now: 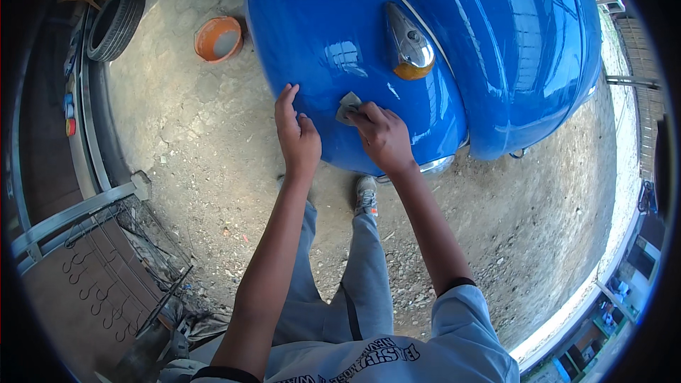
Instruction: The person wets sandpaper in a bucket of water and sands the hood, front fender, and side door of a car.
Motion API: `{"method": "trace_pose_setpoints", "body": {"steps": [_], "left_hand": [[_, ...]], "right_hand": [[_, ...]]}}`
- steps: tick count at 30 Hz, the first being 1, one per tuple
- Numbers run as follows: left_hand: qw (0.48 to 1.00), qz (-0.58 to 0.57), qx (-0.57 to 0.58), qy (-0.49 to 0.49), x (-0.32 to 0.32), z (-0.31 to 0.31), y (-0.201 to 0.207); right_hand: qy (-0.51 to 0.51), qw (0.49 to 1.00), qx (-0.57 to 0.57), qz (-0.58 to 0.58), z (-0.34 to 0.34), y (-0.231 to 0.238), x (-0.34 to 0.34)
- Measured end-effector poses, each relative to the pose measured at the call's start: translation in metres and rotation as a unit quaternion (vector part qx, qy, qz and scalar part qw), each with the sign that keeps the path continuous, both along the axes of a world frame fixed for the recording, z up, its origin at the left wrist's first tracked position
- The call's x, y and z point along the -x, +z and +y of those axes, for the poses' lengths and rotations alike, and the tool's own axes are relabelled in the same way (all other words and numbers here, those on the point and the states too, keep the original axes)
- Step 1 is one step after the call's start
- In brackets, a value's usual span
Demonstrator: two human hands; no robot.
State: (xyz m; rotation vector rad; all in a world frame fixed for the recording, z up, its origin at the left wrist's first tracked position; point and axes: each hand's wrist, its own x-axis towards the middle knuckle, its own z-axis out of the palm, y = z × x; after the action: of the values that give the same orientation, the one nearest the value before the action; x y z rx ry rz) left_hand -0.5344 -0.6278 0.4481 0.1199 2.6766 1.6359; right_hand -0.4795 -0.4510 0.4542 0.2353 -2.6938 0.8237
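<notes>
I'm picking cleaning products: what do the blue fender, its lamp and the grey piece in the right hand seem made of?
Blue fender: probably painted metal, glossy, sharply reflecting.
Lamp housing: mirror-bright, likely chromed metal.
Amber lens: shiny, plastic or glass.
Grey piece: thin, matte, perhaps abrasive paper or cloth.

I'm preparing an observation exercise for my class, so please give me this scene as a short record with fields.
Left hand: open, by the edge of a blue fender; contact unclear
Right hand: pinching a gray sheet at the fender's surface
Lamp: chrome and amber, on the fender
Bucket: orange, on the ground
Tire: left of the bucket
</notes>
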Motion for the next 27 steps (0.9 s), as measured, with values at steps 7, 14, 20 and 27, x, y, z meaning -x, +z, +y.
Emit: {"method": "trace_pose_setpoints", "body": {"steps": [7,14,20,27], "left_hand": [[0.996,-0.074,-0.047,0.027,0.047,-0.016,0.005],[0.991,-0.094,0.09,-0.016,0.06,-0.005,-0.008],[0.993,-0.064,0.091,0.039,0.063,-0.006,-0.007],[0.977,-0.145,0.035,0.151,0.122,0.018,0.018]], "right_hand": [[-0.007,0.992,-0.072,0.107,0.002,0.04,0.169],[0.289,0.922,-0.254,0.044,0.03,0.014,0.045],[0.142,0.967,-0.201,-0.059,0.022,0.073,0.17],[0.063,0.969,-0.235,-0.049,0.02,0.093,0.223]]}}
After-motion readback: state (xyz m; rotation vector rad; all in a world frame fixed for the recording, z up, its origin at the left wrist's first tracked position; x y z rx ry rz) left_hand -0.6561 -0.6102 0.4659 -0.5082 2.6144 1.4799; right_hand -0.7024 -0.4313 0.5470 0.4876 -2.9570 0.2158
